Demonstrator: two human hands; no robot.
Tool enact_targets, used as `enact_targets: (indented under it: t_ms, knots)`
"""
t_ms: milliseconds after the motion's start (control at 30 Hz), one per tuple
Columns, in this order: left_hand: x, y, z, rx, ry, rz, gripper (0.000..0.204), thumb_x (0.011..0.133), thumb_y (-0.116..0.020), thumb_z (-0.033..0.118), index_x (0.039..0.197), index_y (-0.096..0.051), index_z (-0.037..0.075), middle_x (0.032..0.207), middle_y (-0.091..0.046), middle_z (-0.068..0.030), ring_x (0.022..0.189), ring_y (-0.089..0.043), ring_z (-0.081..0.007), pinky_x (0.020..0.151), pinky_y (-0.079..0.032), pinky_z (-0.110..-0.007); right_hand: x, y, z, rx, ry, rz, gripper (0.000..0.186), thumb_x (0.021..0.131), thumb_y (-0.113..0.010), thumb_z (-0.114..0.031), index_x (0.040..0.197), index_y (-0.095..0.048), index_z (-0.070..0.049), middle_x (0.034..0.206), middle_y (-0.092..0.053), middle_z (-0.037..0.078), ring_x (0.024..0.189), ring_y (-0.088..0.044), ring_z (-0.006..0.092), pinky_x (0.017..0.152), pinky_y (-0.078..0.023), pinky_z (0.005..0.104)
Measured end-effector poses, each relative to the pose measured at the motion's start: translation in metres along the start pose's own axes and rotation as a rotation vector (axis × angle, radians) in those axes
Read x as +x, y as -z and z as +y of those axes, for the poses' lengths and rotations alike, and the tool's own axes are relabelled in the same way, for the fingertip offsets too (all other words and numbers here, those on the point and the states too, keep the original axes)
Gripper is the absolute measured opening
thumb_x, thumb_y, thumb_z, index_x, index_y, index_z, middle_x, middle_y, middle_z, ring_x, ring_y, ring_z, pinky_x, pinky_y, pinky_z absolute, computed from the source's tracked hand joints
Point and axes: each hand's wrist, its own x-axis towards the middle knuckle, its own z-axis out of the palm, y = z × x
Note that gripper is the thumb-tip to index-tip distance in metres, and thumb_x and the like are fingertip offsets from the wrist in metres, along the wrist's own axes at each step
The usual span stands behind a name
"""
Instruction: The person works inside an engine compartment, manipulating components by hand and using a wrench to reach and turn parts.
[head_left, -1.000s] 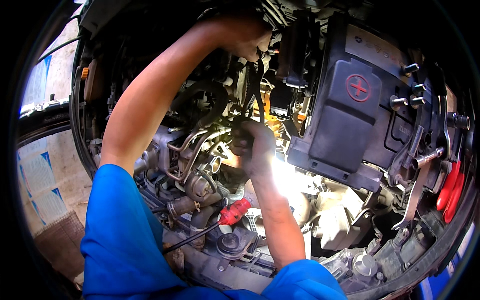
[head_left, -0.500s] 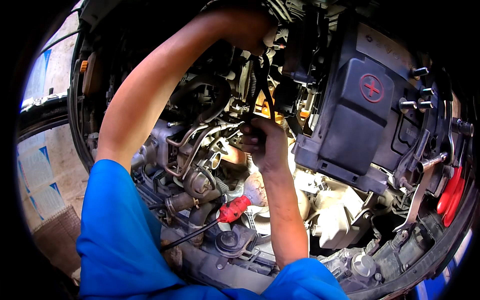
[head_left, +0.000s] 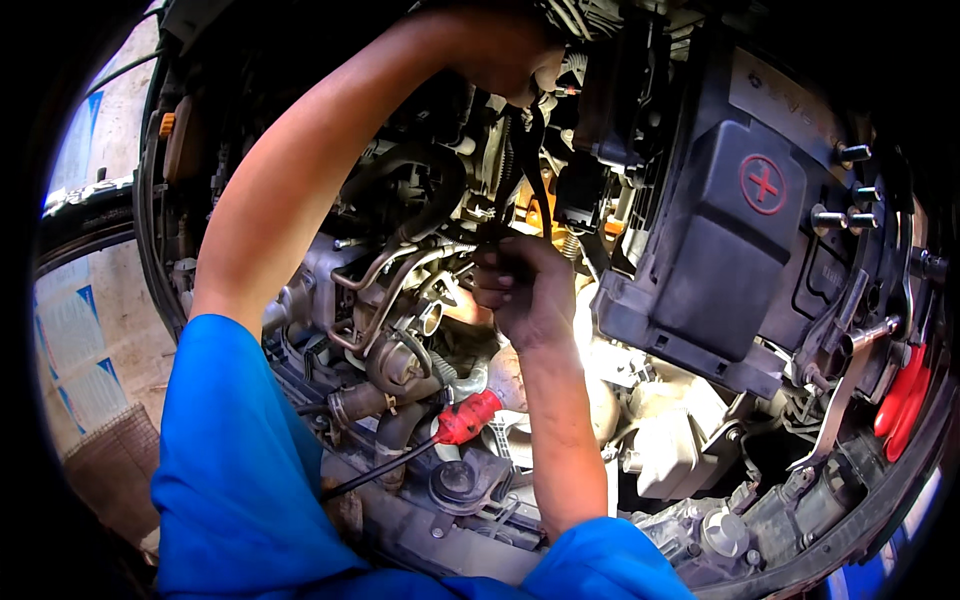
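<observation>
My left hand [head_left: 510, 65] reaches far into the engine bay at the top, its fingers curled down near wires and connectors in shadow. What those fingers hold is hidden. Lower down, my right hand [head_left: 522, 285] is closed, fingers curled, around the lower end of a black flexible band [head_left: 541, 180]. The band runs up from there as two dark strands toward my left hand. I cannot tell if it is a belt or a strap. An orange part [head_left: 540, 212] shows behind it.
At right sits a battery with a dark cover [head_left: 722, 240], with sockets [head_left: 860, 220] on it. Red-handled pliers [head_left: 902, 400] and a wrench [head_left: 838, 400] lie at the right edge. A lit work lamp with a red end [head_left: 468, 418] and black cable is below. Hoses and metal pipes [head_left: 380, 290] fill the left.
The view has shifted slightly, so the battery sits a little further right. Both hands stay nearly in place, and the band's strands have bent slightly.
</observation>
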Motion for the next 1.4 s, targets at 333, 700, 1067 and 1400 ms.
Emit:
enact_targets:
  t_ms: [333,700,1067,1400]
  knots:
    - [-0.004,0.000,0.001,-0.062,-0.041,0.106,0.033,0.068,-0.069,0.025,0.099,-0.072,0.013,0.096,-0.069,-0.0135,0.096,-0.064,-0.0310,0.084,-0.050,-0.043,0.001,-0.002,-0.001,-0.031,0.031,-0.111,0.019,0.086,-0.055,-0.019,0.095,-0.056,-0.002,0.084,-0.062,0.015,0.065,-0.050,0.0203,0.057,-0.039,0.0318]
    - [-0.003,-0.002,0.003,-0.099,0.012,0.165,0.035,0.068,-0.071,0.024,0.101,-0.071,0.013,0.098,-0.069,-0.0146,0.096,-0.064,-0.0311,0.083,-0.050,-0.043,0.005,0.007,-0.009,-0.190,0.079,-0.132,0.032,0.093,-0.051,-0.024,0.115,-0.054,-0.001,0.104,-0.064,0.026,0.093,-0.064,0.0369,0.082,-0.050,0.0445]
    - [0.006,-0.003,-0.013,-0.079,-0.126,0.060,0.034,0.068,-0.072,0.028,0.098,-0.072,0.013,0.088,-0.070,-0.0145,0.090,-0.065,-0.0316,0.083,-0.048,-0.044,0.007,-0.014,0.010,0.090,0.039,-0.155,0.016,0.082,-0.049,-0.009,0.097,-0.052,-0.005,0.083,-0.058,0.018,0.064,-0.050,0.0222,0.059,-0.042,0.0345]
    - [0.004,0.003,-0.002,-0.082,0.130,0.002,0.033,0.071,-0.067,0.028,0.101,-0.072,0.014,0.095,-0.071,-0.0108,0.094,-0.065,-0.0284,0.087,-0.048,-0.042,0.004,0.000,-0.005,-0.056,0.032,0.060,0.010,0.076,-0.045,-0.001,0.084,-0.042,-0.006,0.076,-0.048,0.012,0.054,-0.037,0.0132,0.044,-0.028,0.0255]
